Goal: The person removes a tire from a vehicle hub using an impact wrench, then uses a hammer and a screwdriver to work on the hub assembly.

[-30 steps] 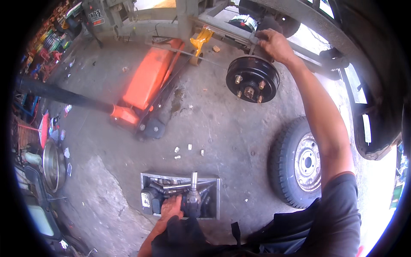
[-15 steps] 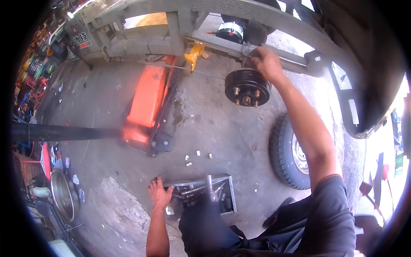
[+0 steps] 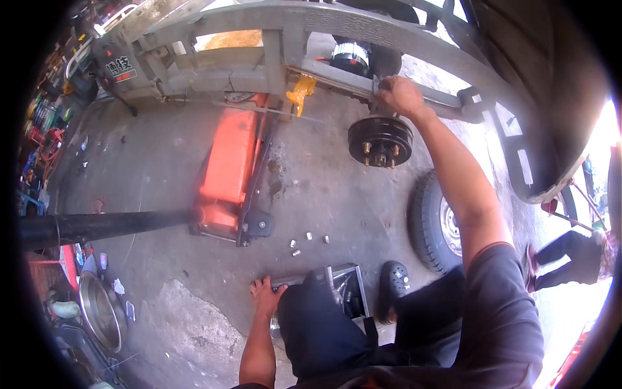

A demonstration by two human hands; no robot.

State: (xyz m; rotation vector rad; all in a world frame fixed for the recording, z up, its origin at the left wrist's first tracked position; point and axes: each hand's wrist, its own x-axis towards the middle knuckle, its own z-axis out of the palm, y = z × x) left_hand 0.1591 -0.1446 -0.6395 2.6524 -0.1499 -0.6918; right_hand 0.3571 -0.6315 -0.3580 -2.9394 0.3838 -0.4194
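Here, round, studded metal drum (image 3: pixel 380 142)

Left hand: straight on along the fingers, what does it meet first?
Probably the near right corner of the orange jack; the nuts look just right of the left hand's line. Depth is unclear: if the fingers tip downward, the floor comes first.

Below you: grey, stained floor (image 3: pixel 162 175), with 1 pale rough patch (image 3: pixel 191 318) at left. Bright light (image 3: pixel 567 308) enters at your right.
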